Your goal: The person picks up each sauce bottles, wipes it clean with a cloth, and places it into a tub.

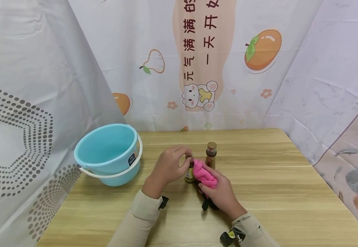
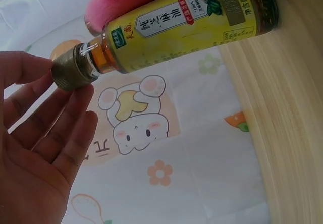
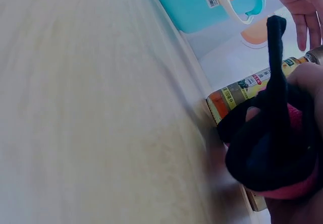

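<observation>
Though pale, wood-grain table amid curtains

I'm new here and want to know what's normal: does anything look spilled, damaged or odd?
Nothing stands out. The yellow-labelled bottle and the brown bottle beyond it look upright, the blue bucket shows no visible damage, and no spill shows on the visible part of the table.
</observation>
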The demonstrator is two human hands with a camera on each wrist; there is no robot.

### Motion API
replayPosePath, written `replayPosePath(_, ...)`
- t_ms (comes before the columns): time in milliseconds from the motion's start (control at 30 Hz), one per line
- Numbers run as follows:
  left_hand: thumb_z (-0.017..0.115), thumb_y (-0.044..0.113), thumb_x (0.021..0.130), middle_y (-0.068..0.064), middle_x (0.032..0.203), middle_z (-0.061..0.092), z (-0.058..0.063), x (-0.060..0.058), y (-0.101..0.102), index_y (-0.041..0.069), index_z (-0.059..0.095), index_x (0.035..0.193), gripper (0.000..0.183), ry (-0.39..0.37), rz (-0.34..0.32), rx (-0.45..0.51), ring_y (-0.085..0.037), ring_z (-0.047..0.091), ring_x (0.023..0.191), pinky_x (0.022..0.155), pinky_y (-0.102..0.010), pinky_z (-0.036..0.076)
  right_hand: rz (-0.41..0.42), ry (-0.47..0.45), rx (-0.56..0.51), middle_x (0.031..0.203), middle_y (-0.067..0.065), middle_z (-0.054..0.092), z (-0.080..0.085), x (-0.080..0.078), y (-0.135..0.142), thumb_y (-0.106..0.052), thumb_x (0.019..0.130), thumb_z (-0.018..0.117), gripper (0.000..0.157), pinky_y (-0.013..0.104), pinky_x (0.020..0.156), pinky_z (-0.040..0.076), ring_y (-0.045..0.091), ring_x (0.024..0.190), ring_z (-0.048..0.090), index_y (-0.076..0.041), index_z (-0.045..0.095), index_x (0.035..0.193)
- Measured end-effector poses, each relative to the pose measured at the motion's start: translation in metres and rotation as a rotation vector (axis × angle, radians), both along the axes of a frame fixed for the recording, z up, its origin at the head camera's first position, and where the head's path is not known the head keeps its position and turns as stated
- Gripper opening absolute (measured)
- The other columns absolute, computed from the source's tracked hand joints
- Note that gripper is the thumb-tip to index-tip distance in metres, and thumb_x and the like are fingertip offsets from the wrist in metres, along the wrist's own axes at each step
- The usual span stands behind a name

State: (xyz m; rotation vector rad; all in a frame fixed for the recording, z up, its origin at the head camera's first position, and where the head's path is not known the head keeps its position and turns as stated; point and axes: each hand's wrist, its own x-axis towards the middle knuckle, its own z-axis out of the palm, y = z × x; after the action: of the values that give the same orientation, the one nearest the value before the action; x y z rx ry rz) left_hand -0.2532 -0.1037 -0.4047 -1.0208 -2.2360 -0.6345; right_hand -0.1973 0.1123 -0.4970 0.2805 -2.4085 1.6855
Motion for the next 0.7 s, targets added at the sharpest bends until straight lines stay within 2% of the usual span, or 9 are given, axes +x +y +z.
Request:
replayPosePath(200,0.072,0.013,0.092,0.003,0.101,0.075,0.0026,-0.0004,-0.0016,0.014,0.072,0.098,0.006,-0.001,-0.029,-0.003,-0.01,0.071,0.096,0.085,-0.028,0.061,-0.005,-0.029,0.023,0.113,0.008,0.071,0.0001,-0.001,0.0006,-0.006,0.08,0.086,0.069,0.024,0.069,0.057,0.016,0.084,0.062,-0.028,0.064,0.142)
replayPosePath(433,0.073,0.013,0.093,0.003,0.103,0.076,0.0029,-0.0005,-0.0016,0.015,0.072,0.098,0.006,-0.015,-0.015,-0.015,-0.011,0.072,0.1,0.089,-0.029,0.061,-0.011,-0.036,0.058,0.116,0.007,0.071,-0.0015,-0.0022,0.0013,-0.007,0.08,0.086,0.069,0.023,0.07,0.056,0.015,0.084,0.062,-0.029,0.064,0.141)
replayPosePath(700,0.074,0.013,0.093,0.001,0.105,0.077,0.0031,0.0006,-0.0009,0.014,0.074,0.099,0.005,-0.016,-0.013,-0.022,-0.013,0.072,0.103,0.093,-0.03,0.06,-0.01,-0.02,0.029,0.117,0.007,0.07,-0.0033,-0.0021,0.0014,-0.006,0.081,0.086,0.073,0.024,0.069,0.057,0.017,0.085,0.062,-0.034,0.062,0.143)
